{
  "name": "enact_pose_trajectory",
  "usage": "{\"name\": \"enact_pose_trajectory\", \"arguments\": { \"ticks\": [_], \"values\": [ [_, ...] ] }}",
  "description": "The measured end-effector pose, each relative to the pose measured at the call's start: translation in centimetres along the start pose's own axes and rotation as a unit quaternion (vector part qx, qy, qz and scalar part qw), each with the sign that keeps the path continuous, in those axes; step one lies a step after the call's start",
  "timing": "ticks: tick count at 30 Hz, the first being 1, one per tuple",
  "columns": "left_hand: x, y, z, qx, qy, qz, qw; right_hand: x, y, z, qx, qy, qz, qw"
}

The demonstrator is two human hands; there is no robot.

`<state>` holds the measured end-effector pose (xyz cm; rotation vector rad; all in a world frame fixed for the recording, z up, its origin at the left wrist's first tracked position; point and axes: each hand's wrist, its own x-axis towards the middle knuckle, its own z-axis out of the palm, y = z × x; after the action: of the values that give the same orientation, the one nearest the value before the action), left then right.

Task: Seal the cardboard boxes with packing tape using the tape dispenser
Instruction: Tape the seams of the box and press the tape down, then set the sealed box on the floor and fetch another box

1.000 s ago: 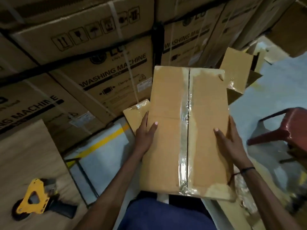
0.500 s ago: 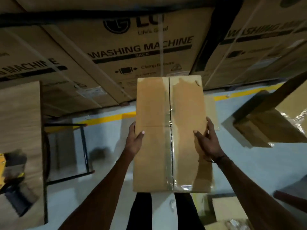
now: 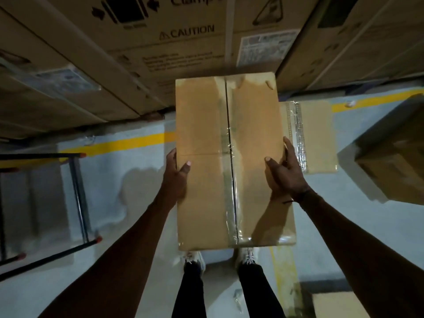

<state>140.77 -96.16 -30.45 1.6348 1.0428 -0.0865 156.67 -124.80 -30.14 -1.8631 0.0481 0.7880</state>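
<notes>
While held, box between both hands

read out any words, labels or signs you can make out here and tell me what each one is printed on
"CAUTION", beside a warning triangle: on the big carton stacked behind.
"Clamp", cut off by the top edge: same carton.
Small print under CAUTION: too blurred to read.
White sticker on that carton: too small to read.
Sticker on the left carton: blurred.
The taped box held in both hands: no text visible.

Dim warehouse light, soft blur, wide-angle bending at edges (corners darkest).
</notes>
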Motion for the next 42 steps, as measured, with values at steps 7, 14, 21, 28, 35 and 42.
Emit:
{"name": "enact_pose_trajectory", "arguments": {
  "ticks": [7,14,21,28,35,42],
  "values": [
    [2.5,-4.6,1.4,0.012,-0.015,-0.006,1.000,1.9,3.6,0.8,-0.028,-0.015,-0.013,0.999],
    [-0.6,-0.8,1.2,0.117,0.056,-0.040,0.991,-1.1,-0.2,0.6,-0.090,0.082,-0.044,0.992],
    [-11.1,6.9,-1.3,0.100,0.047,-0.007,0.994,-9.3,-10.9,-1.0,-0.041,0.080,-0.068,0.994],
    [-25.3,15.3,-8.2,0.083,0.065,0.030,0.994,-21.4,-23.2,-2.2,-0.066,0.039,-0.132,0.988],
    [-38.5,18.5,-18.1,0.010,0.039,0.104,0.994,-33.8,-30.0,1.9,-0.088,-0.033,-0.176,0.980],
    [-48.0,11.2,-32.4,-0.185,0.149,0.071,0.969,-43.6,-32.3,17.6,-0.086,-0.131,-0.209,0.965]
  ]
}}
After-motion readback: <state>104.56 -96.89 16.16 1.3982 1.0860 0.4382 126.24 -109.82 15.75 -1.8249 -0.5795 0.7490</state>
